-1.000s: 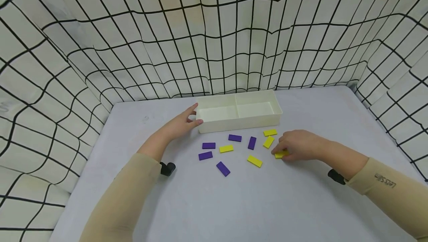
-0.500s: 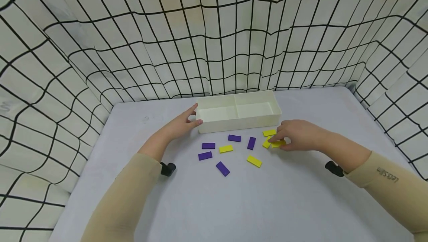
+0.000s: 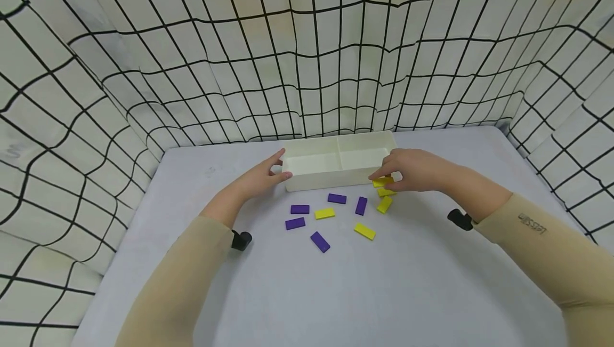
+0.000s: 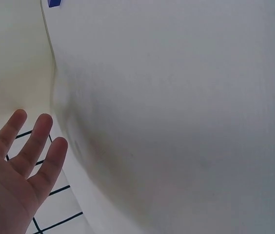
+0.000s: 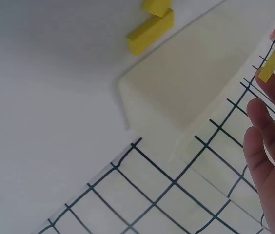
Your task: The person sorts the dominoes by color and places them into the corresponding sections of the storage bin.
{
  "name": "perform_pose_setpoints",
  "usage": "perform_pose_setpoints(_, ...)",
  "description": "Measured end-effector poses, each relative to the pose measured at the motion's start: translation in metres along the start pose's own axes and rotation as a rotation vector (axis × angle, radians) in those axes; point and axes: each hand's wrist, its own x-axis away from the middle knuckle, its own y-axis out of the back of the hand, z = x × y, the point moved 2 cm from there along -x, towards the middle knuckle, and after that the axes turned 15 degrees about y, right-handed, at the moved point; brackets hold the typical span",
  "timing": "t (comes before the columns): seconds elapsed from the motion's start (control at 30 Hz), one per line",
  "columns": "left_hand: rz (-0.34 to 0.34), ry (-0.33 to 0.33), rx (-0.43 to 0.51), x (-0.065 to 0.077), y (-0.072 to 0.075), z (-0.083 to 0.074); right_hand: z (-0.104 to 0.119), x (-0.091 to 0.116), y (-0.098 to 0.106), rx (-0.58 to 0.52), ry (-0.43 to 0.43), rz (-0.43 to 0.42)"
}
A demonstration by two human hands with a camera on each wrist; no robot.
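My right hand (image 3: 416, 169) pinches a yellow block (image 3: 382, 182) between thumb and fingers, held up by the front wall near the right end of a white two-compartment box (image 3: 331, 180). In the right wrist view the same yellow block (image 5: 270, 67) shows at the fingertips, with the other fingers loosely extended. At the box's left end, my left hand (image 3: 256, 180) touches it with thumb and index finger spread. Its fingers (image 4: 35, 141) look straight in the left wrist view. Just below the right hand two yellow blocks (image 3: 385, 204) lie on the table.
Several purple blocks (image 3: 320, 242) lie scattered on the white table (image 3: 345, 293) in front of the box. Two more yellow blocks (image 3: 365, 231) lie among them. Black-lined netting (image 3: 316, 70) over white walls encloses the back and sides.
The right hand has lifted the yellow block off the table and carried it away from the body, past two other yellow blocks, to the box's front wall. The left hand has stayed put.
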Motion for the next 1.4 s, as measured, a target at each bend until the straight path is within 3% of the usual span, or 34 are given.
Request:
perform_pose_setpoints(0.4, 0.002, 0.022, -0.014, 0.001, 0.003, -0.002, 0.004, -0.06, 0.022, 0.005, 0.047, 0.05)
perform_pose_setpoints(0.7, -0.008, 0.013, -0.012, -0.001, 0.0, -0.003, 0.008, -0.101, 0.024, 0.005, 0.064, 0.099)
perform_pose_setpoints(1.13, -0.007, 0.001, 0.008, 0.002, 0.001, 0.001, 0.003, -0.158, 0.005, 0.033, 0.039, 0.151)
perform_pose_setpoints(1.4, -0.015, -0.003, 0.01, 0.004, 0.001, 0.0, 0.002, -0.182, -0.009, -0.006, 0.017, 0.177)
